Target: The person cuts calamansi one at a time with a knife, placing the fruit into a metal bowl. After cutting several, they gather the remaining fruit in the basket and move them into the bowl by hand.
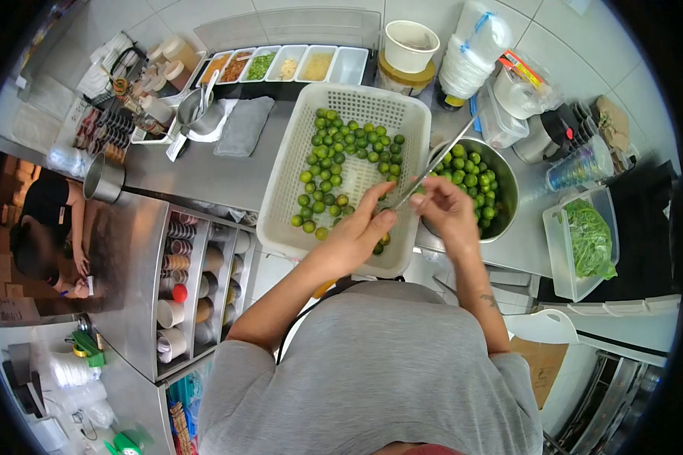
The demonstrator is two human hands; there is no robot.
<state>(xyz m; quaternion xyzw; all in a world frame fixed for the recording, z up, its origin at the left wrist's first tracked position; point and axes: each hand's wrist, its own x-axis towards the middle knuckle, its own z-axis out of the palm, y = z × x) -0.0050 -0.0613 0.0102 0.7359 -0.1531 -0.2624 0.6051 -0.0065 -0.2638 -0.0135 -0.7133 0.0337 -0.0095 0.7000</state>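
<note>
A long, thin metal blade, seemingly a knife [449, 145], slants up and right from between my hands. My left hand [359, 230] is over the right side of the white perforated basket [277, 220], its thumb and index finger closed around the blade's lower end. My right hand [449, 212] is closed in a pinch beside the blade, over the edge of the steel bowl [508, 212]; what its fingertips hold is hidden. Small green limes [328, 155] lie loose in the basket. More green limes [470, 178] fill the bowl to the right.
Behind the basket stand a row of topping trays [287, 64] and a white tub [411, 42]. A grey cloth [244, 125] and steel pot [197, 114] are at left. Leafy greens [587, 235] sit in a container at right. Another person [49, 224] works at far left.
</note>
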